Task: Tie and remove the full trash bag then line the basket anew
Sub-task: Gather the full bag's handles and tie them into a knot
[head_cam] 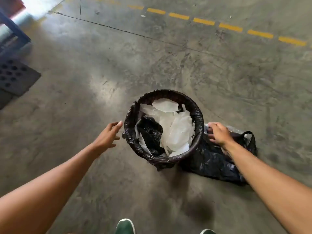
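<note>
A round basket [199, 125] stands on the concrete floor, lined with a black trash bag [130, 127] folded over its rim. White paper and plastic scraps [175, 127] and a crumpled black piece fill it. My left hand [108, 135] hovers open just left of the rim, fingers spread, touching nothing. My right hand [217, 133] reaches past the right side of the rim, fingers spread over a spare black bag [214, 162] lying flat on the floor beside the basket.
A dashed yellow line [204, 21] crosses the floor at the back. A dark perforated mat [15, 76] and a blue frame [15, 29] sit at the far left. My green shoes [125, 227] are at the bottom edge.
</note>
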`<action>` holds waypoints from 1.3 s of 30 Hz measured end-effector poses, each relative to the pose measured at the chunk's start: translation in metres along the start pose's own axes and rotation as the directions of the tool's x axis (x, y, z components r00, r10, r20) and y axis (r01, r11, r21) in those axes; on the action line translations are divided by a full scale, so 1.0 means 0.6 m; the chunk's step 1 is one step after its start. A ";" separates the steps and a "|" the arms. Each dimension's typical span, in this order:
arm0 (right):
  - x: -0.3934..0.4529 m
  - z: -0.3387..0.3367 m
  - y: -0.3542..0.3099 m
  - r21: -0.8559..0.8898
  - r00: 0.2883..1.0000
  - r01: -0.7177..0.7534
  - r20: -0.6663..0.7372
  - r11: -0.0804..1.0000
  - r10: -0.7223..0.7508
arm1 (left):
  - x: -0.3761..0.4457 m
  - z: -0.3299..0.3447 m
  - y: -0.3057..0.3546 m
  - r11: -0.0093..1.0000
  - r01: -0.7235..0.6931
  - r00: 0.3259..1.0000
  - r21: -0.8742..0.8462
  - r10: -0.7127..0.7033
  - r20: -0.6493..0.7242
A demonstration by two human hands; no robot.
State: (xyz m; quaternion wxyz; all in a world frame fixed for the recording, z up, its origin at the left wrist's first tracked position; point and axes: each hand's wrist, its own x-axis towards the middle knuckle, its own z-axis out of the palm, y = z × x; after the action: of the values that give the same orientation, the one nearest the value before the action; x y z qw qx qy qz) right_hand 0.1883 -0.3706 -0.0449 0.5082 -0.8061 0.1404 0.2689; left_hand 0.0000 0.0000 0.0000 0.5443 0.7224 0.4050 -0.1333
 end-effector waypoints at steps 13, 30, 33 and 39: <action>0.196 0.013 0.039 0.222 0.876 -0.073 0.480 0.972 -0.043 | 0.183 0.012 -0.069 0.969 0.030 0.862 -0.247 0.100 0.497; 0.115 -0.040 -0.053 0.444 0.947 0.149 0.194 0.884 -0.257 | 0.138 -0.041 -0.028 0.752 -0.095 0.978 -0.653 0.192 0.079; 0.118 -0.032 -0.052 0.281 0.949 0.161 0.220 0.946 -0.227 | 0.130 -0.037 -0.009 0.806 -0.062 0.977 -0.589 0.171 0.130; 0.107 0.001 -0.081 -0.192 0.988 0.136 0.099 0.972 -0.119 | 0.136 -0.006 0.059 0.972 -0.111 0.986 -0.206 0.134 0.102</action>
State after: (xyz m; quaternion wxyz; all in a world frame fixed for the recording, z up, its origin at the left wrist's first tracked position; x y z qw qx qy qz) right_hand 0.2652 -0.3456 -0.0460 0.4469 -0.8477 0.0388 0.2830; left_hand 0.0768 0.0361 -0.0262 0.6435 0.6790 0.3390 -0.0995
